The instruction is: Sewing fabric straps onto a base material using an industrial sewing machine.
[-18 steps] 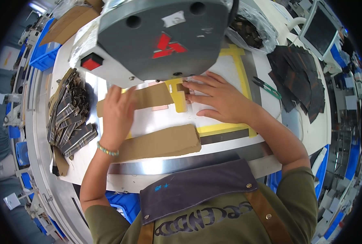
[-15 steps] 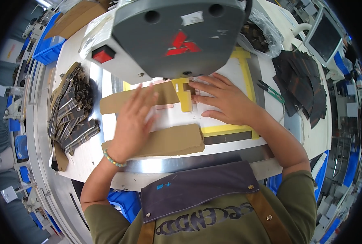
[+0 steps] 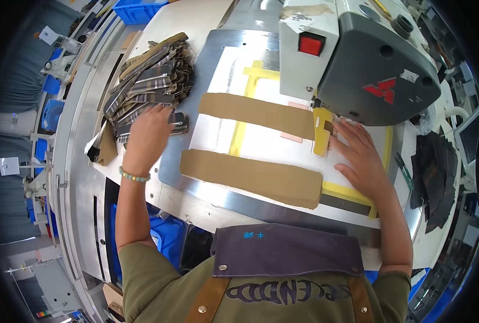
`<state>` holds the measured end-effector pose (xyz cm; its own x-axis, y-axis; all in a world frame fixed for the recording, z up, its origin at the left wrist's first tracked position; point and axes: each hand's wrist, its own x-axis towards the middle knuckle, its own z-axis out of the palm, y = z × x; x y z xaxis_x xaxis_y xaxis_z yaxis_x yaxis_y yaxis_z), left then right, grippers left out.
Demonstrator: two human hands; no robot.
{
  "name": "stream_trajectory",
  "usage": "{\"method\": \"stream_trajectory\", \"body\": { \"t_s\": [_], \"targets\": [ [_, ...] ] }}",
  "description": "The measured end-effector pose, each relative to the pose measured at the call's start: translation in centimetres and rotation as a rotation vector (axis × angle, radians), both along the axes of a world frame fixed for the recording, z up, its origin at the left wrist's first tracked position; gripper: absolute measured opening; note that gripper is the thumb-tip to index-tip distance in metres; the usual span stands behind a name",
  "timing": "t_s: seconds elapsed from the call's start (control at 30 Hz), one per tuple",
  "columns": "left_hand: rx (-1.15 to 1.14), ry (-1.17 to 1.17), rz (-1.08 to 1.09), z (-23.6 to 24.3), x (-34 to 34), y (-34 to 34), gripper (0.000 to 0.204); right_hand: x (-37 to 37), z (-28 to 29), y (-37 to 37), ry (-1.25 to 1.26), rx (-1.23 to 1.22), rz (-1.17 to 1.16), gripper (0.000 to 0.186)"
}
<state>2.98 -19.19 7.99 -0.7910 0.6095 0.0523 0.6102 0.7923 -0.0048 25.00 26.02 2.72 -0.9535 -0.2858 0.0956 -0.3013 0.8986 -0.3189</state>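
We see the left hand (image 3: 147, 134) at the pile of plaid fabric strips (image 3: 156, 83) along the tabletop's (image 3: 204, 19) left edge; whether its curled fingers grip one, we cannot tell. Our right hand (image 3: 360, 156), released and spread, lies beside the yellow template (image 3: 321, 132), farther from the front edge than the lower brown strip (image 3: 250, 177).
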Motion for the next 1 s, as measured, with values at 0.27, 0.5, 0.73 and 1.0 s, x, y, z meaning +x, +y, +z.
{"method": "stream_trajectory", "body": {
  "t_s": [0.27, 0.5, 0.73, 1.0],
  "targets": [
    [0.222, -0.167, 0.103, -2.7, -3.8, -6.0, 0.033, 0.1, 0.1, 0.0, 0.044, -0.023, -0.016, 0.058],
    [0.577, -0.157, -0.021, -0.9, -2.1, -4.9, 0.013, 1.1, 1.8, 0.0, 0.211, -0.211, -0.029, 0.045],
    [0.512, -0.435, -0.493, 3.8, 9.4, 7.7, 0.013, 1.9, 6.8, -7.5, -0.197, -0.883, -0.027, 0.039],
    [0.524, -0.442, -0.639, 2.0, 13.4, 11.0, 0.023, 6.3, 5.2, -8.2, -0.431, -0.838, -0.039, 0.029]
  ]
}}
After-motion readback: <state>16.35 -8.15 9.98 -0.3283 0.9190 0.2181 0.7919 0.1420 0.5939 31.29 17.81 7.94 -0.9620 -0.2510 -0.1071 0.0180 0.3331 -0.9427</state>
